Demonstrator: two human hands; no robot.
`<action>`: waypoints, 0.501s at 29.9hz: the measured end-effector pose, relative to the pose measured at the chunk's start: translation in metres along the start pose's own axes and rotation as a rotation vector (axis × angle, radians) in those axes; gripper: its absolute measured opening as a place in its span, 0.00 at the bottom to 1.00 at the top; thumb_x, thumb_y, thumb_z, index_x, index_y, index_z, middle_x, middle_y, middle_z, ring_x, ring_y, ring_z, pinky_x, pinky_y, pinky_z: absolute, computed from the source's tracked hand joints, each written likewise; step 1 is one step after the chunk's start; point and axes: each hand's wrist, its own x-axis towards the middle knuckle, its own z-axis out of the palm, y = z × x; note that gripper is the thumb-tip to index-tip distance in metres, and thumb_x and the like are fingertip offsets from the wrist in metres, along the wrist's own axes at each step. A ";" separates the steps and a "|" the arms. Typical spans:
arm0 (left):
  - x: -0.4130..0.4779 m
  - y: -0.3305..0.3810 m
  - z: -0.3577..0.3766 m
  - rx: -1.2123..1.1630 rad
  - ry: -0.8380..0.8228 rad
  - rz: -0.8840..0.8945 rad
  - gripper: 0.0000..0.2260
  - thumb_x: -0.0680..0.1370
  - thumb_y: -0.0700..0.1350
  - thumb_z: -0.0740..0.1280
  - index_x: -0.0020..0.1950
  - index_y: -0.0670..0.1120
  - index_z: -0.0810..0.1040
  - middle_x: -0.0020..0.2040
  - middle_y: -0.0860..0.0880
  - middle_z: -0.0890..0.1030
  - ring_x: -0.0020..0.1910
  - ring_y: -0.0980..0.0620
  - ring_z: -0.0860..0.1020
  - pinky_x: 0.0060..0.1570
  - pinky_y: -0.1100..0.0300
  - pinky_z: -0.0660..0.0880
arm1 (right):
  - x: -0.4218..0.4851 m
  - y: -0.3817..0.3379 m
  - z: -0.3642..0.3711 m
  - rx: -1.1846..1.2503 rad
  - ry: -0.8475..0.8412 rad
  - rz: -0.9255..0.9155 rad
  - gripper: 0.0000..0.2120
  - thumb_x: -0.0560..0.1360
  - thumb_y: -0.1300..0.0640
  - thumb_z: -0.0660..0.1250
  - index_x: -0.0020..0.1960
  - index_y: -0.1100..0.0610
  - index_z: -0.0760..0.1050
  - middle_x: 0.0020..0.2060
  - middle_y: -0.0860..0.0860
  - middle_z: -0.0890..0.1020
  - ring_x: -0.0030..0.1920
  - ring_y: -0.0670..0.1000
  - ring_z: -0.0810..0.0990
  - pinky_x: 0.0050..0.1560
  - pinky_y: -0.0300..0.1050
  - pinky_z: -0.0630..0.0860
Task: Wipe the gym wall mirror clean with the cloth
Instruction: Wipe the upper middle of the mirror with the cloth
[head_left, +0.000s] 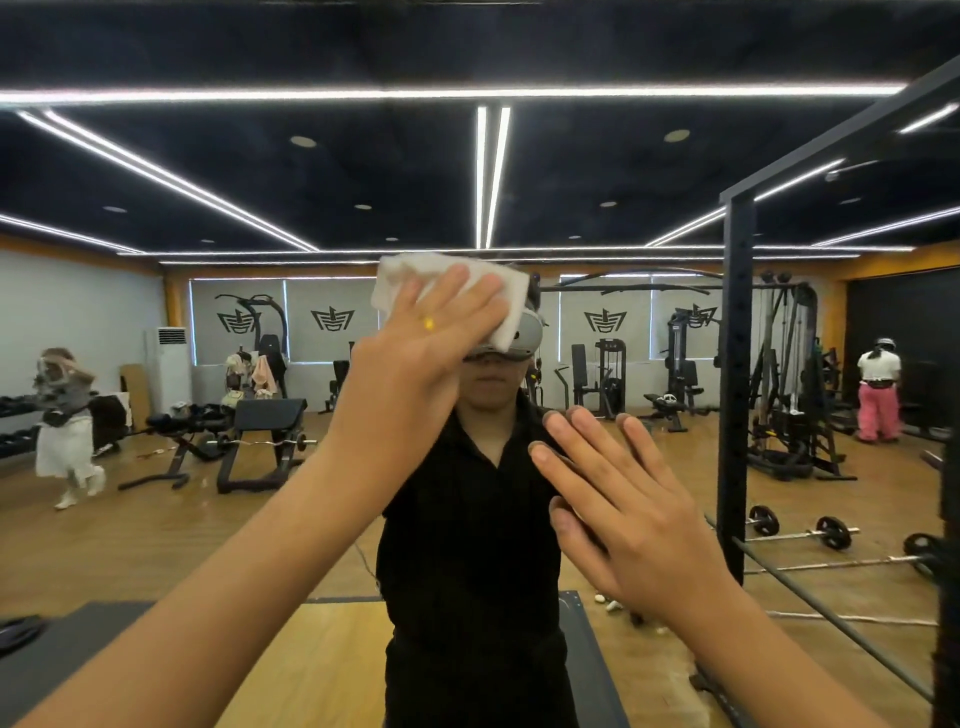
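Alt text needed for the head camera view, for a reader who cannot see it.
A left hand presses a white cloth against a gym wall mirror, while the right hand rests open on the glass lower down. The mirror reflects the person in a black shirt and headset, with benches and weight machines behind.

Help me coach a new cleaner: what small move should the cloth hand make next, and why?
Probably slide the left hand and the cloth sideways across the mirror, pressing firmly. The cloth lies flat under straight fingers at head height, so a stroke looks ready. The right hand rests open on the glass lower down, seemingly as a brace.
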 end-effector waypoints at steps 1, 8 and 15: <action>-0.010 -0.005 -0.003 0.005 0.014 0.019 0.26 0.74 0.28 0.75 0.70 0.43 0.79 0.72 0.48 0.73 0.72 0.39 0.73 0.71 0.36 0.69 | 0.000 0.000 0.000 -0.004 -0.002 0.001 0.25 0.82 0.52 0.63 0.78 0.56 0.69 0.79 0.57 0.66 0.80 0.57 0.63 0.79 0.62 0.60; 0.056 -0.030 -0.010 0.036 0.080 -0.085 0.19 0.81 0.34 0.66 0.71 0.44 0.78 0.71 0.39 0.76 0.71 0.31 0.73 0.67 0.33 0.72 | 0.000 -0.001 0.000 -0.006 0.007 0.004 0.25 0.81 0.52 0.65 0.77 0.57 0.69 0.79 0.57 0.67 0.80 0.57 0.64 0.79 0.63 0.60; 0.058 -0.094 -0.048 0.038 0.292 -0.268 0.16 0.85 0.44 0.59 0.70 0.49 0.80 0.67 0.48 0.82 0.68 0.50 0.78 0.69 0.51 0.75 | 0.002 -0.001 0.000 0.004 0.009 0.009 0.24 0.82 0.53 0.64 0.76 0.57 0.71 0.78 0.57 0.68 0.80 0.56 0.64 0.80 0.61 0.58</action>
